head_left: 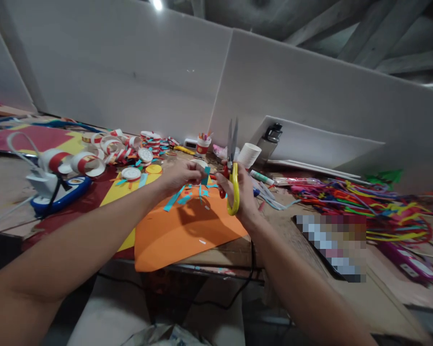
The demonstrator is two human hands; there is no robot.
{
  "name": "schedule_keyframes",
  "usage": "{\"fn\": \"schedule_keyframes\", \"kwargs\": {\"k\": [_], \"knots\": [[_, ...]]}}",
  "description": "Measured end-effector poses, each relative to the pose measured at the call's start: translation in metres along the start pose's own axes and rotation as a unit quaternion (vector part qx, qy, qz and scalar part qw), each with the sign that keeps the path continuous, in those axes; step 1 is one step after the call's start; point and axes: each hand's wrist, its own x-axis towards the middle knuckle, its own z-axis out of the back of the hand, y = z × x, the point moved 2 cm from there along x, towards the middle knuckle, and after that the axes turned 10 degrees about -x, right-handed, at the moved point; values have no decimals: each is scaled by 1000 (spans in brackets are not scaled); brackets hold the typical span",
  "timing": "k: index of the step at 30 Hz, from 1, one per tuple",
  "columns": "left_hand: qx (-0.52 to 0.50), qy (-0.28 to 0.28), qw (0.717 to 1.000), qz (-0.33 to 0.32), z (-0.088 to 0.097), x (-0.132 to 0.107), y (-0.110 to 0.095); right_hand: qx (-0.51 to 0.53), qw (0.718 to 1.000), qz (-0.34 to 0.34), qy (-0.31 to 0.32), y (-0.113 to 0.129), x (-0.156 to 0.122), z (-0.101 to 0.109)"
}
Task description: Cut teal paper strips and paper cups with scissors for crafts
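My right hand (240, 194) is closed around the yellow and red handles of a pair of scissors (232, 166), whose blades point straight up and are nearly together. My left hand (183, 175) pinches a small teal piece of paper (205, 176) just left of the scissors. Both hands hover above an orange paper sheet (182, 235) lying on the wooden table. Several teal paper strips (180, 197) lie scattered on the orange sheet under my hands.
Cut paper cups with red bands (90, 161) cover the table's left. A white cup stack (248, 154) and a dark bottle (272, 134) stand behind the scissors. Coloured pipe cleaners (375, 202) fill the right. A white-and-blue device (54, 190) sits at left. White foam boards wall the back.
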Motion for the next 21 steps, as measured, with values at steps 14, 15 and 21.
{"fn": "schedule_keyframes", "kwargs": {"k": [14, 15, 21], "knots": [[174, 3, 985, -11, -12, -7, 4, -82, 996, 19, 40, -14, -2, 1], [163, -14, 986, -15, -12, -8, 2, -79, 996, 11, 37, -13, -2, 0], [43, -37, 998, 16, -14, -7, 4, -8, 997, -81, 11, -11, -7, -8]]}}
